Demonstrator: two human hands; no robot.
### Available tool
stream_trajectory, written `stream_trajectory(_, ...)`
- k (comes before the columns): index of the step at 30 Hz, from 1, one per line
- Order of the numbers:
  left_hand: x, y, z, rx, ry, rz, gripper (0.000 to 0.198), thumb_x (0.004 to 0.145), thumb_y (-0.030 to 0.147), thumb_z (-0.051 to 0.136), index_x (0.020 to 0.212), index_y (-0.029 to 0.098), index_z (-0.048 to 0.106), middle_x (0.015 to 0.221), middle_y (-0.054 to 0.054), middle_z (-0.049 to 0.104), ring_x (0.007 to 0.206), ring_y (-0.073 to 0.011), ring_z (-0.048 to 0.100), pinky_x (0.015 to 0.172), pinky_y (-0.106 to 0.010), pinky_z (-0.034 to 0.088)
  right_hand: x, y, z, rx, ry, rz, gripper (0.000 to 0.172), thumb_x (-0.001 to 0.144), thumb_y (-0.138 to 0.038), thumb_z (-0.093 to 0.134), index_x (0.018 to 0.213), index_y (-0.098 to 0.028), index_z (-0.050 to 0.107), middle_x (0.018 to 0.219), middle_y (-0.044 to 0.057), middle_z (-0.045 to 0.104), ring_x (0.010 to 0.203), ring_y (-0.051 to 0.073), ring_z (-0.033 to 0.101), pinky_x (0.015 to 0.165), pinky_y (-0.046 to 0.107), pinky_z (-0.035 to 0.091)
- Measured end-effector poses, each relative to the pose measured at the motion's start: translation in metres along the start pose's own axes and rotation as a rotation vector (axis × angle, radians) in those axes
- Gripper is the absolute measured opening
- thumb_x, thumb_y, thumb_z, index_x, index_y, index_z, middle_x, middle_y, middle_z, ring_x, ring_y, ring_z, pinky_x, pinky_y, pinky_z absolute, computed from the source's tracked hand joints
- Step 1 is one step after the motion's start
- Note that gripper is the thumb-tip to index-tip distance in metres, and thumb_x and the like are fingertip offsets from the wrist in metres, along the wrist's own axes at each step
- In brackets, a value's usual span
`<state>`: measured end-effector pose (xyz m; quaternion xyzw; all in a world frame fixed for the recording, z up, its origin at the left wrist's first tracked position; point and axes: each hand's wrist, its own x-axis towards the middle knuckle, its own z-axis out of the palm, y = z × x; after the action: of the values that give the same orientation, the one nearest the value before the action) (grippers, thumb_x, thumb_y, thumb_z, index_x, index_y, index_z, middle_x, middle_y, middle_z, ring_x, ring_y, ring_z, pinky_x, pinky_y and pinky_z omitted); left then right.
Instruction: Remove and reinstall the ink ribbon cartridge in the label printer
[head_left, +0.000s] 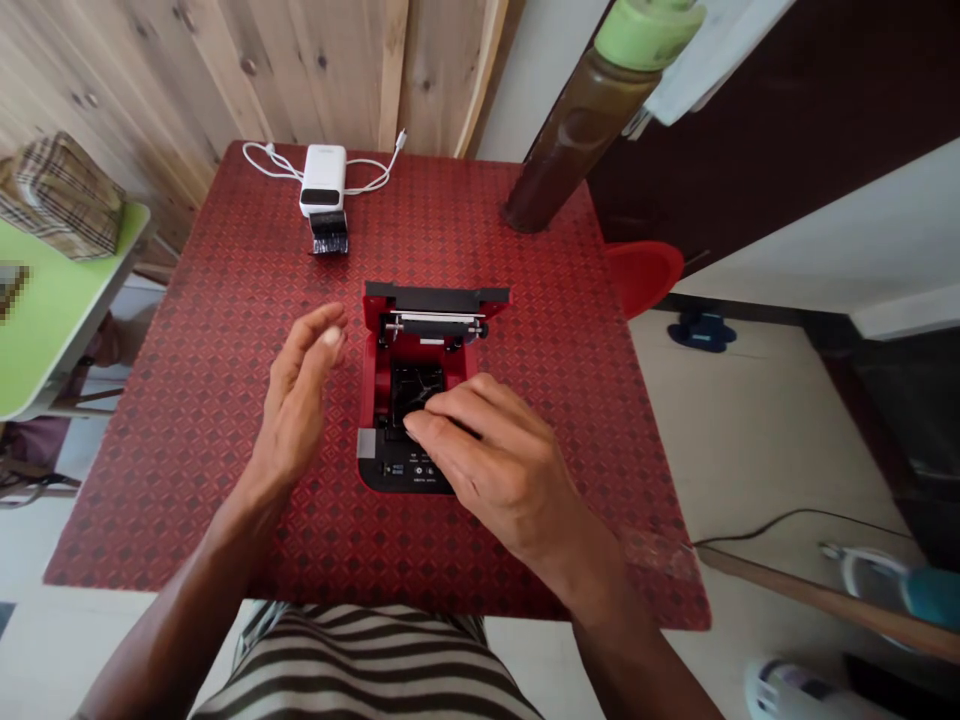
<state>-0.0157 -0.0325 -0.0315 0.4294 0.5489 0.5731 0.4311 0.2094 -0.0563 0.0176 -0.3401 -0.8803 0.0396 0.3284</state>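
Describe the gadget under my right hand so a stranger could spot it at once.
Find the red-patterned table. At its middle sits a small device, lid flipped open, with the right hand on it. Unlike the white power bank and black block at the far edge, it is red with a black button panel.

Device (373, 370) before me: red casing, black control panel. Tablecloth (187, 400): red diamond pattern. Power bank (322, 178): white. My garment (360, 660): dark-and-white stripes.

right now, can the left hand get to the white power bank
Probably yes: the left hand hovers open and empty beside the red device, with bare tablecloth between it and the power bank; only a small black block sits just in front.
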Motion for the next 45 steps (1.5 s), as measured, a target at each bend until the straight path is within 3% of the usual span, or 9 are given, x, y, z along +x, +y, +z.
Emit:
stream_trajectory(3,0.026,0.012,0.015,-0.047,-0.005,0.016,0.049,0.106,0.07,0.068,0.125,0.028,0.084,0.138,-0.009,0.082,0.137,-0.0328,0.072,0.113,-0.044,0.055,-0.008,-0.007,0.005,-0.042,0.06,-0.035,0.023,0.112,-0.004,0.063,0.104,-0.01,0.084,0.093,0.008,0.082,0.083,0.02,0.067,0.075,0.036,0.059)
stream_trajectory(6,0.042,0.022,0.031,-0.064,-0.003,0.006,0.051,0.109,0.068,0.061,0.097,0.024,0.083,0.116,-0.008,0.085,0.121,-0.0293,0.076,0.104,-0.04,0.055,-0.017,-0.015,0.008,-0.132,0.11,-0.087,0.024,0.114,-0.006,0.063,0.105,-0.01,0.084,0.093,0.008,0.084,0.085,0.021,0.068,0.073,0.037,0.059)
stream_trajectory(11,0.041,0.031,0.039,-0.12,-0.005,-0.003,0.039,0.094,0.055,0.086,0.078,0.023,0.07,0.095,-0.003,0.076,0.094,-0.0198,0.071,0.089,-0.032,0.054,-0.028,-0.02,0.011,-0.231,0.082,-0.142,0.027,0.117,-0.01,0.058,0.113,-0.008,0.085,0.097,0.009,0.087,0.094,0.022,0.072,0.078,0.038,0.057)
stream_trajectory(15,0.023,0.033,0.026,-0.131,-0.077,-0.064,0.024,0.085,0.04,0.09,0.101,0.024,0.08,0.11,-0.005,0.078,0.115,-0.0246,0.073,0.107,-0.037,0.055,-0.034,-0.021,0.009,-0.272,0.067,-0.187,0.029,0.118,-0.011,0.056,0.12,-0.008,0.085,0.102,0.01,0.089,0.1,0.021,0.076,0.081,0.037,0.056)
stream_trajectory(18,0.002,0.03,0.013,-0.083,-0.104,-0.133,0.052,0.08,0.036,0.091,0.13,0.027,0.077,0.142,-0.008,0.077,0.148,-0.0336,0.064,0.127,-0.048,0.048,-0.036,-0.022,0.005,-0.306,0.062,-0.201,0.027,0.117,-0.012,0.059,0.123,-0.01,0.085,0.105,0.007,0.091,0.101,0.02,0.078,0.083,0.036,0.055)
stream_trajectory(22,-0.021,0.02,0.002,-0.063,-0.151,-0.24,0.073,0.079,0.04,0.094,0.146,0.029,0.066,0.165,-0.011,0.066,0.164,-0.04,0.052,0.136,-0.061,0.041,-0.036,-0.022,0.004,-0.305,0.062,-0.218,0.026,0.117,-0.011,0.059,0.121,-0.008,0.084,0.104,0.008,0.092,0.098,0.02,0.079,0.081,0.036,0.056)
stream_trajectory(29,-0.031,0.007,-0.004,-0.069,-0.223,-0.304,0.079,0.082,0.04,0.093,0.153,0.028,0.061,0.172,-0.015,0.059,0.166,-0.042,0.049,0.138,-0.065,0.038,-0.034,-0.02,0.005,-0.22,0.082,-0.177,0.019,0.113,-0.007,0.064,0.124,-0.005,0.079,0.106,0.011,0.092,0.098,0.022,0.082,0.082,0.037,0.059)
stream_trajectory(34,-0.032,0.002,-0.006,-0.123,-0.256,-0.346,0.077,0.084,0.043,0.095,0.152,0.029,0.064,0.172,-0.014,0.061,0.166,-0.0436,0.05,0.139,-0.066,0.037,-0.037,-0.012,-0.005,-0.189,0.158,0.04,0.026,0.112,-0.016,0.074,0.136,-0.007,0.072,0.122,0.017,0.091,0.114,0.027,0.085,0.1,0.041,0.059)
stream_trajectory(45,-0.036,0.003,-0.001,-0.17,-0.238,-0.337,0.067,0.088,0.042,0.096,0.149,0.03,0.07,0.167,-0.01,0.068,0.156,-0.0377,0.062,0.132,-0.056,0.049,-0.058,-0.011,0.0,-0.208,0.044,0.168,0.037,0.12,-0.028,0.058,0.15,-0.006,0.065,0.124,0.019,0.09,0.119,0.03,0.084,0.102,0.045,0.053)
